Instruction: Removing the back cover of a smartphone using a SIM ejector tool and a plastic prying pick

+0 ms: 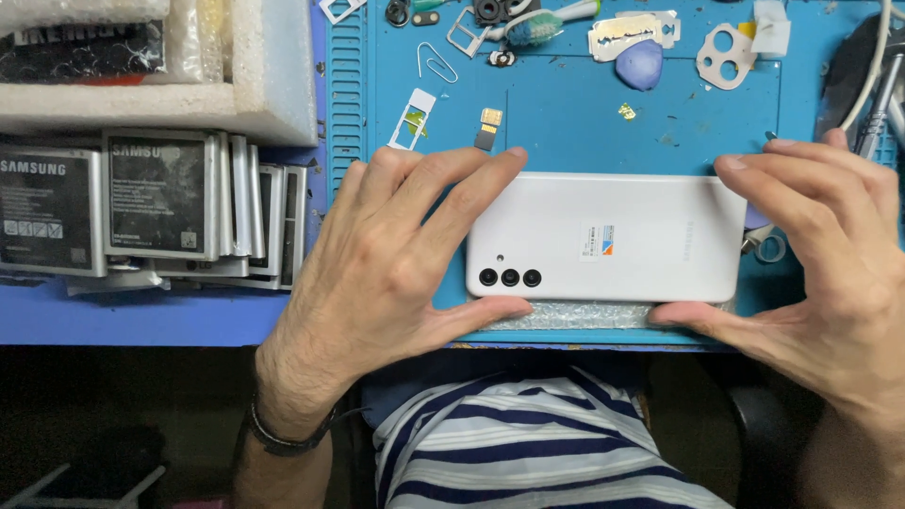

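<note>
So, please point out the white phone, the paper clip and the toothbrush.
white phone (650, 212): head view, bare middle of its back cover.
paper clip (436, 63): head view, its bent wire loop.
toothbrush (534, 25): head view, its bristle head.

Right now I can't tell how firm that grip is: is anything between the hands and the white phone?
Nothing visible. The left hand and right hand touch the white phone directly at its two ends, fingers on the far edge, thumbs on the near edge.
</note>
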